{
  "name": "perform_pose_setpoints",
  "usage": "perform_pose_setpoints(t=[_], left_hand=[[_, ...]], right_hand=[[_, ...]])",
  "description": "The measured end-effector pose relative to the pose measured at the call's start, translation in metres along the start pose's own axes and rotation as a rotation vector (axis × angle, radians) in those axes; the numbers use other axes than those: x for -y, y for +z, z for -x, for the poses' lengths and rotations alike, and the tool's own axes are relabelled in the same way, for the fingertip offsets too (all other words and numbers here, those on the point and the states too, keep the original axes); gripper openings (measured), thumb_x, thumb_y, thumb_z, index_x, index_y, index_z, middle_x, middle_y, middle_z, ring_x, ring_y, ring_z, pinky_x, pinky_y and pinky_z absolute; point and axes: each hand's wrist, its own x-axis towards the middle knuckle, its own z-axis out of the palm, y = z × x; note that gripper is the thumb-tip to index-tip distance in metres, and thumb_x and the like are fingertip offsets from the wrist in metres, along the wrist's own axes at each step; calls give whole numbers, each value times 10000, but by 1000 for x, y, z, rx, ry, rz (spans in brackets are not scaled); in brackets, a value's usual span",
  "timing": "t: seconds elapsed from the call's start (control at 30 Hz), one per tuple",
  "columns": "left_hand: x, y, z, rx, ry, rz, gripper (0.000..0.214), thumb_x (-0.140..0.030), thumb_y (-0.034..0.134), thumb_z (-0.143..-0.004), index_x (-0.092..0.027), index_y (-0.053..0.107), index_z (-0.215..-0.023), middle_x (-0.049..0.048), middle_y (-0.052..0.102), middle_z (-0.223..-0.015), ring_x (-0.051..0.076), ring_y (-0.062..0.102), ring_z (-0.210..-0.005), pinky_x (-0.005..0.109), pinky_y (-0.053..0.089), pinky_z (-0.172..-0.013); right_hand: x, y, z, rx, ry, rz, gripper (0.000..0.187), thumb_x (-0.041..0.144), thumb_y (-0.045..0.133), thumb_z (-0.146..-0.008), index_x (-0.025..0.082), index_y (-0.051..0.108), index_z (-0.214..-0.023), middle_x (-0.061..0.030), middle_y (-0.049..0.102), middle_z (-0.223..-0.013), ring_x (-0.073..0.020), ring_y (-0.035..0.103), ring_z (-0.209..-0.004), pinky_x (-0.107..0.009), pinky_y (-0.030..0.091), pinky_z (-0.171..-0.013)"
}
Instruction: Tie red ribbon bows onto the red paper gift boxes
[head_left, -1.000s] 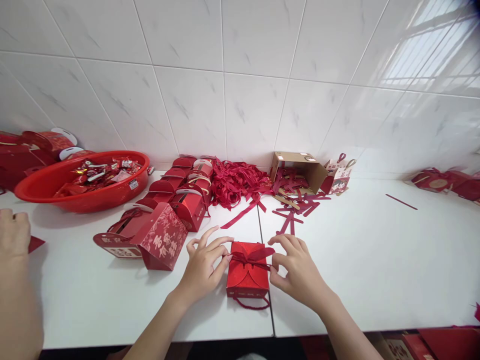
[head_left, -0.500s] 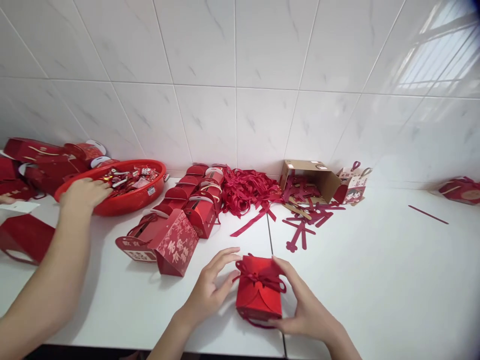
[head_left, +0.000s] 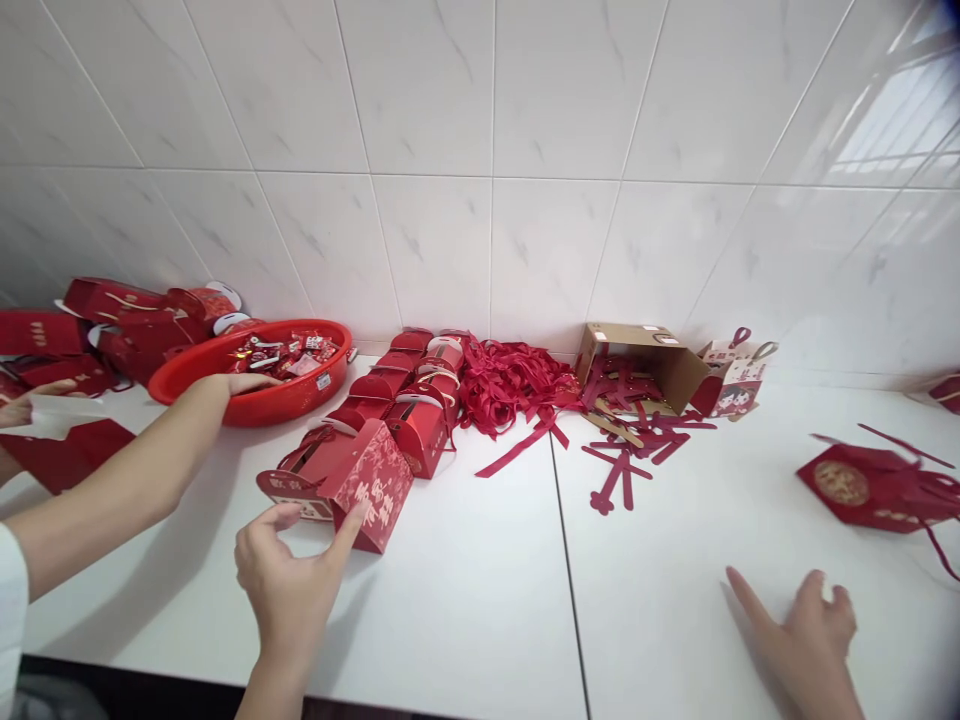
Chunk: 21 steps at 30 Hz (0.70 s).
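Left hand (head_left: 289, 575): we see it spread, apparently to fit the flowered gift box (head_left: 384, 470), front-left of the ribbon pile (head_left: 514, 385).
Right hand (head_left: 814, 635): spread, empty, near the gold-emblem box (head_left: 881, 488), front-right of the pile.

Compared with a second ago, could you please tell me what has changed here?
The ribbon-tied red cardboard box has moved right, released by both hands; the right hand is open near it, the left hand has moved left to the printed red cardboard box. The tangled red ribbon pile stayed.
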Motion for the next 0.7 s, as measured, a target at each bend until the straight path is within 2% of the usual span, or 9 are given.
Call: perform_pose_setpoints(t=[0.07,0.13,0.27,0.33,0.37,0.43,0.53,0.63,0.7], left_hand=[[3,6,-3,11,38,-160,441,-514,720,-639,-212,550,-911,89,541,-980,383,490,-1070,644,340,-934],[4,9,-3,4,91,-185,299,-483,674,-703,-213,576,-787,89,546,-938,381,482,-1064,637,333,-927],[0,6,16,101,176,58,251,-422,622,-775,-225,531,-651,63,545,-885,296,513,-967,498,410,-911],[-6,5,36,188,180,169,246,-405,634,-778,-223,536,-645,53,552,-921,268,532,-943,454,429,-901],[-10,7,47,250,177,225,222,-389,638,-783,-220,557,-663,51,560,-939,257,550,-935,432,447,-887],[-22,13,69,430,190,354,141,-341,636,-794,-220,604,-729,48,605,-943,233,597,-891,374,503,-816],[-45,26,96,668,348,508,38,-237,608,-799,-231,632,-769,44,690,-925,237,644,-916,369,535,-821],[-62,36,110,720,447,552,93,-194,602,-809,-253,657,-854,33,723,-947,235,660,-940,375,545,-820],[-68,38,113,727,454,563,106,-204,625,-816,-266,663,-894,24,725,-958,224,664,-920,357,549,-793]], right_hand=[[5,8,9,51,33,79,1010,681,485,-709,-28,289,-1401,-356,210,-1447,-530,240,-1330,-660,316,-1002],[7,12,13,74,30,105,927,665,441,-744,-27,385,-1358,-350,251,-1445,-508,237,-1344,-661,292,-1017],[12,6,12,8,68,20,823,608,438,-783,-37,472,-1293,-348,358,-1388,-464,268,-1352,-632,255,-1063],[25,-2,17,-19,58,-94,774,581,503,-780,7,478,-1298,-314,383,-1385,-447,306,-1338,-624,269,-1067],[35,-7,22,-31,25,-186,727,558,539,-784,72,468,-1320,-266,396,-1396,-420,332,-1332,-614,300,-1060],[62,-17,34,19,-195,-466,605,446,575,-820,199,425,-1351,-164,434,-1392,-342,438,-1278,-553,415,-1010],[108,-31,50,287,-555,-717,652,286,585,-856,278,279,-1431,-144,448,-1389,-297,554,-1173,-532,451,-978],[143,-36,57,419,-774,-780,827,299,673,-808,300,176,-1469,-142,437,-1413,-320,496,-1243,-556,394,-1027],[157,-35,58,444,-846,-770,790,259,671,-814,321,212,-1453,-121,470,-1392,-302,482,-1259,-524,412,-1025]])
